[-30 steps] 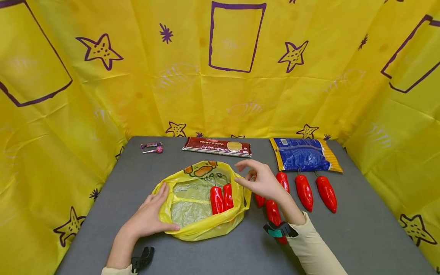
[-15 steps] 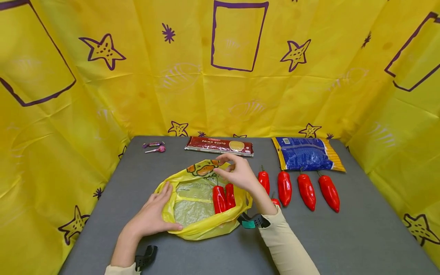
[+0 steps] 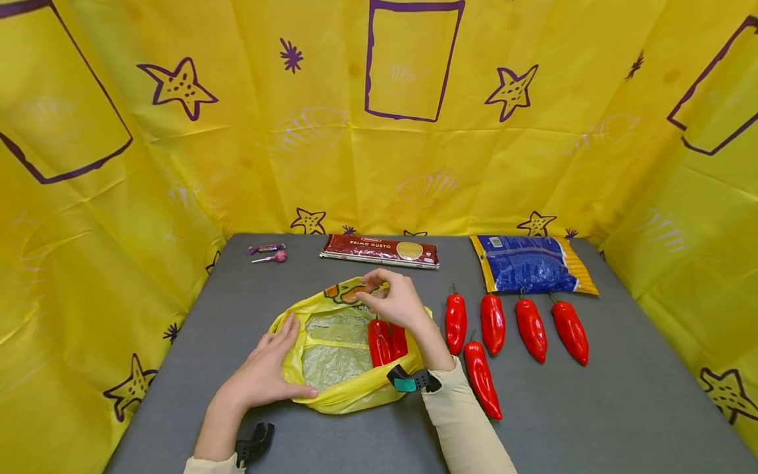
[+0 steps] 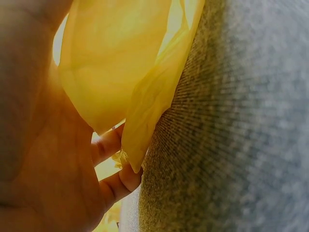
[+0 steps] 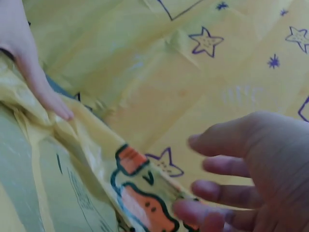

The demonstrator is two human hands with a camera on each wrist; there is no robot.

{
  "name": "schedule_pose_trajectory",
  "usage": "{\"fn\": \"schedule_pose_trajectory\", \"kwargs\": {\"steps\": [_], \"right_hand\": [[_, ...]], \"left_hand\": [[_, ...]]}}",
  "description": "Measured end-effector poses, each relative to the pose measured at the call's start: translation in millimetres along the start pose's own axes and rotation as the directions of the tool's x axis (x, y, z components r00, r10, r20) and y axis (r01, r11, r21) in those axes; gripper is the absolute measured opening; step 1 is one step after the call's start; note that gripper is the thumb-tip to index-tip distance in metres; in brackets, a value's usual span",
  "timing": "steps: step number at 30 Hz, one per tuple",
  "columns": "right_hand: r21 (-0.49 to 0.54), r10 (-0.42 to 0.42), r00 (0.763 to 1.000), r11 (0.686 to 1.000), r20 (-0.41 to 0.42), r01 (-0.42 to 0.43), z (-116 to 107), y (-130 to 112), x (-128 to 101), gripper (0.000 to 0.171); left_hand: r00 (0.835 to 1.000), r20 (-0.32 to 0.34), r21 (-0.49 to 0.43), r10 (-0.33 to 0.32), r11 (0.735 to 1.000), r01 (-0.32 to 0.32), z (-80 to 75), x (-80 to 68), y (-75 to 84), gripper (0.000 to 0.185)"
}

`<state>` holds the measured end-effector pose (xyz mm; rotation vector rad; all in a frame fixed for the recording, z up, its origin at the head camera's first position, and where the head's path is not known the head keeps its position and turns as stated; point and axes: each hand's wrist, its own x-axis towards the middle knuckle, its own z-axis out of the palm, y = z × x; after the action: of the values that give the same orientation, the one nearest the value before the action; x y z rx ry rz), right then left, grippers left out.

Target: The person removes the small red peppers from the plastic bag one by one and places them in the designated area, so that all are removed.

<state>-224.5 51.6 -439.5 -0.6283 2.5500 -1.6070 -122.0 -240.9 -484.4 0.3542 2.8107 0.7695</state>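
Observation:
A yellow plastic bag (image 3: 349, 399) with a duck print lies with its mouth spread wide. Two glossy red peppers (image 3: 379, 343) are inside on its right side. My left hand (image 3: 260, 368) rests against the bag's left side, its fingers along the rim and its thumb at the front edge. In the left wrist view the yellow plastic (image 4: 111, 63) hangs beside the palm and fingers. My right hand (image 3: 393, 299) is over the bag's back right rim, fingers loosely bent and holding nothing. The right wrist view shows its fingers apart near the printed duck (image 5: 147, 208).
Several more red peppers (image 3: 493, 324) lie right of the bag. Along the back are a maroon PRIMO GUSTO pack (image 3: 379, 251), a blue and yellow packet (image 3: 530, 264), a wrapped candy (image 3: 266, 248) and a lollipop (image 3: 279, 256). Yellow printed cloth (image 3: 266, 164) surrounds the grey table (image 3: 592, 421).
My right hand has moved left, from the bag's right edge to over its back rim, uncovering peppers on the table. My left hand has stayed at the bag's left side.

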Motion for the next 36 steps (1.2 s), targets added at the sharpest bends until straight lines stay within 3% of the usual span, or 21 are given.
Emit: {"fn": "schedule_pose_trajectory", "kwargs": {"steps": [4, 9, 13, 21, 27, 36], "right_hand": [[-0.194, 0.016, 0.998, 0.981, 0.055, -0.005, -2.1, 4.7, -2.5, 0.025], [-0.389, 0.046, 0.984, 0.921, 0.172, 0.025, -2.4, 5.1, -8.5, 0.029], [-0.479, 0.045, 0.969, 0.874, 0.244, 0.08, 1.1, 3.6, -10.2, 0.035], [-0.544, 0.124, 0.939, 0.836, 0.322, 0.076, 12.2, 2.9, -10.3, 0.038], [-0.546, 0.147, 0.933, 0.836, 0.329, 0.061, 11.5, -0.7, -12.3, 0.044], [-0.569, 0.222, 0.897, 0.822, 0.383, 0.039, 11.2, -5.8, -15.3, 0.053]], "left_hand": [[1.0, -0.004, 0.001, 0.003, 1.0, -0.003, -0.7, 0.7, 0.5, 0.143], [1.0, -0.007, 0.009, 0.012, 1.0, -0.012, -2.3, -0.3, 1.6, 0.143], [1.0, -0.01, 0.009, 0.009, 1.0, -0.009, -3.4, -0.9, 1.0, 0.144], [1.0, -0.009, 0.005, 0.001, 1.0, -0.001, -2.1, -1.3, 0.3, 0.145], [1.0, -0.007, 0.005, 0.002, 1.0, -0.002, -2.1, -1.3, 1.3, 0.145], [1.0, -0.011, 0.007, 0.006, 1.0, -0.006, -1.4, -2.6, 1.1, 0.144]]}}
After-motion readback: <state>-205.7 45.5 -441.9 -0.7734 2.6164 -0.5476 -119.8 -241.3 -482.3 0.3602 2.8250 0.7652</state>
